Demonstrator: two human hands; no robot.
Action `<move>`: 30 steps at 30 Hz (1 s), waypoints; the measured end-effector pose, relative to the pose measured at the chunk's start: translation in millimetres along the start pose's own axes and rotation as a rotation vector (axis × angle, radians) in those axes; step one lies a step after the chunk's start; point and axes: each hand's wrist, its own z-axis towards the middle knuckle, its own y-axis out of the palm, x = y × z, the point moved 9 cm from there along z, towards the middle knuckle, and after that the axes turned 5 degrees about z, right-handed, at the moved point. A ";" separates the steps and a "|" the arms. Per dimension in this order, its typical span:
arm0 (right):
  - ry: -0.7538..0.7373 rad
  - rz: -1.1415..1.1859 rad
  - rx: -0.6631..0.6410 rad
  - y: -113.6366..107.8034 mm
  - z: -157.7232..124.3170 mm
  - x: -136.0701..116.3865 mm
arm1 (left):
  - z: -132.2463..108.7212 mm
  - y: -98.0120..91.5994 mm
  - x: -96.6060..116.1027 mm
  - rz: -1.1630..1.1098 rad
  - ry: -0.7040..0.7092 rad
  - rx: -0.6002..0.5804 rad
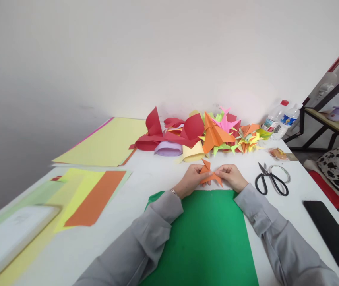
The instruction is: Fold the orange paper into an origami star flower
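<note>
1. Head view: I have the left hand (190, 178) and right hand (231, 175) pinching a folded orange paper figure (206, 165) between them, just beyond the green sheet (208, 238) at six o'clock.
2. Folded paper shapes (215, 137) are heaped at twelve o'clock.
3. I see scissors (266, 172) at three, two bottles (287, 120) at two, an orange sheet (96, 198) at nine.

Folded figure (206, 167) shows creased, matt orange paper | green sheet (211, 238) looks smooth from where I stand | scissors (266, 173) show metal blades | clear plastic bottles (286, 124) gleam | grey sleeves (145, 234) wrinkle, soft matt cloth
</note>
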 end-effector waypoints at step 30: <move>-0.020 0.199 0.148 -10.7 1.7 14.1 | -0.4 4.8 -6.2 -0.098 -0.072 -0.017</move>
